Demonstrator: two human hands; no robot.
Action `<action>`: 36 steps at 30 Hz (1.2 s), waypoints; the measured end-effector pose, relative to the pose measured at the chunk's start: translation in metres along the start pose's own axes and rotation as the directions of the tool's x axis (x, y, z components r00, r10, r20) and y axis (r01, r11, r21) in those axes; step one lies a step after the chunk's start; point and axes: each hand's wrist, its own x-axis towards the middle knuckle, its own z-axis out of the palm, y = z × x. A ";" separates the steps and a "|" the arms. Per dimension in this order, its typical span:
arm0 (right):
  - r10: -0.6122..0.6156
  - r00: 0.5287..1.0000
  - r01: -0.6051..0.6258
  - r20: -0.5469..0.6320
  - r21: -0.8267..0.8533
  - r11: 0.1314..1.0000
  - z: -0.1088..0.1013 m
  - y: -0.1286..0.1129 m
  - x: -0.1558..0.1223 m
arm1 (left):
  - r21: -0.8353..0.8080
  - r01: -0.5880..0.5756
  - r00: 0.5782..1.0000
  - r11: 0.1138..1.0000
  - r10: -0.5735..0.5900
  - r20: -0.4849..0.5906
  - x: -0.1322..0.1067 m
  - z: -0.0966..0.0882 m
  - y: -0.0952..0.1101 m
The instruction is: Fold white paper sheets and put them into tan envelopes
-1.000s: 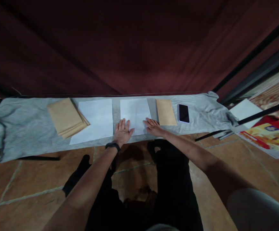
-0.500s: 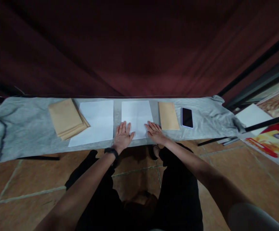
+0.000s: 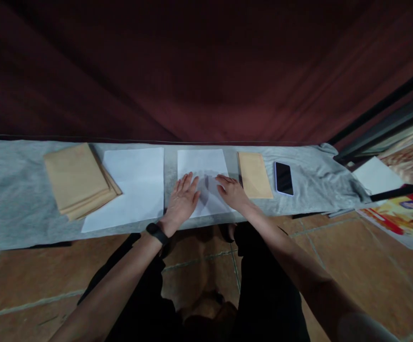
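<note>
Between my hands lies a white sheet of paper (image 3: 202,160) on a grey cloth-covered bench. My left hand (image 3: 183,195) is over its near left part, fingers extended and slightly apart, a dark band on the wrist. Over the right part is my right hand (image 3: 232,192), its fingers stretched out to the left and holding nothing. Shadows fall on the paper beneath the hands; whether the fingertips touch it I cannot tell. A larger white sheet (image 3: 138,180) lies to the left, partly under a stack of brown envelopes (image 3: 76,175). One brown envelope (image 3: 255,175) lies right of my right hand.
A phone (image 3: 284,178) with a dark screen lies beyond the single envelope. Grey cloth (image 3: 320,180) covers the bench, with folds at its right end. A dark red curtain (image 3: 206,85) hangs behind. At the right are a black metal bar and a colourful printed box (image 3: 406,218).
Both hands have risen off their flat position on the paper and shifted slightly away from me. The view has moved a little closer to the bench.
</note>
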 end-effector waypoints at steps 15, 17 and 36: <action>-0.272 0.961 0.276 0.045 -0.110 0.955 0.046 0.011 0.030 | 0.038 -0.222 0.974 0.974 0.223 -0.026 0.008 0.031 -0.012; -0.249 0.968 0.252 0.037 -0.136 0.958 0.045 0.014 0.041 | 0.046 -0.220 0.974 0.974 0.222 -0.037 0.008 0.031 -0.013; 0.018 0.985 -0.040 -0.169 -0.128 0.991 0.045 0.004 0.084 | -0.008 -0.073 0.992 0.997 0.072 -0.104 0.033 0.026 -0.022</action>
